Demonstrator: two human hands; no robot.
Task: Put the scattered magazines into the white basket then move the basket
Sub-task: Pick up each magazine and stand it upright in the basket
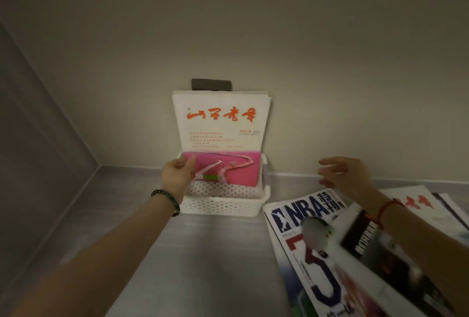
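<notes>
Nearest, on the right, a pile of magazines lies flat on the grey counter (203,253). The top big one is the NBA magazine (319,278), with a big number on its cover. A dark magazine (380,253) lies across it, tilted. Further back in the pile is a white magazine (416,202) with red letters, partly hidden by the right arm.

The right hand (347,174) is in the air above the far end of the pile. Its fingers are spread and it holds nothing. A red string (385,209) goes round that wrist.

The left hand (176,174) reaches out to the basket (223,206). It pinches the bottom left edge of the pink magazine (220,126) between thumb and fingers. A band of dark beads (166,200) is on that wrist.

The basket is white with little holes. It sits on the counter up against the wall (253,24), just beside the corner of the NBA magazine. The pink magazine stands up in the basket, white on top with red letters and pink below. It leans back on the wall, and more white pages stand right behind it.

A small dark plate (212,85) is on the wall just above them
</notes>
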